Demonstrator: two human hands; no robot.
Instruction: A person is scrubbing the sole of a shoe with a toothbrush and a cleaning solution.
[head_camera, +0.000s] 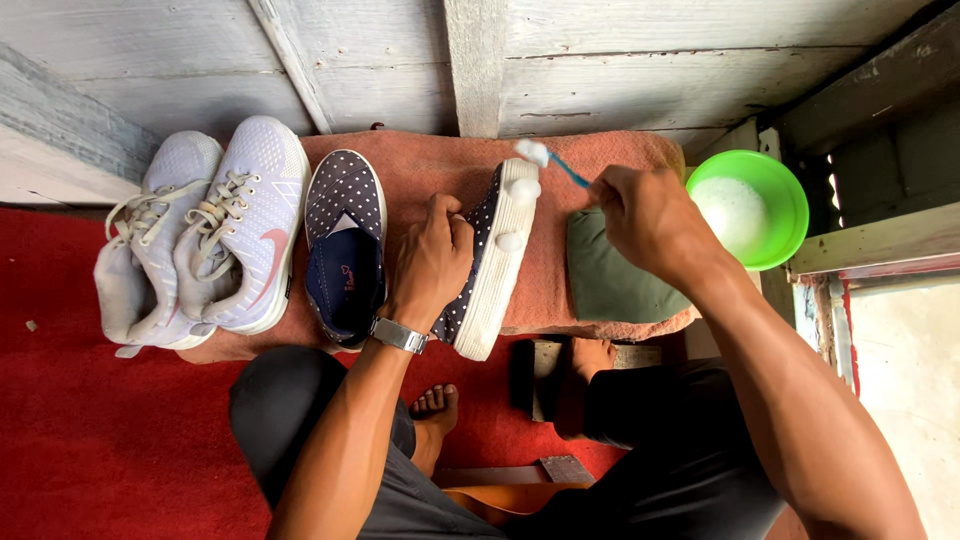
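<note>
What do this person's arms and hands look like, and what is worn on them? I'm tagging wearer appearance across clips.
Both arms are bare to above the elbows, with no sleeves or gloves. The left hand has a silver metal-band wristwatch at the wrist. The right hand wears nothing; no rings are visible.

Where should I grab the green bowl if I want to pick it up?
Take the green bowl by its rim on the outer side, away from the right hand, which holds a blue toothbrush beside it. The rim is wide and bare there. The bowl stands upright with white foam inside, so it is probably best to use both hands on opposite edges and keep it level.
</note>
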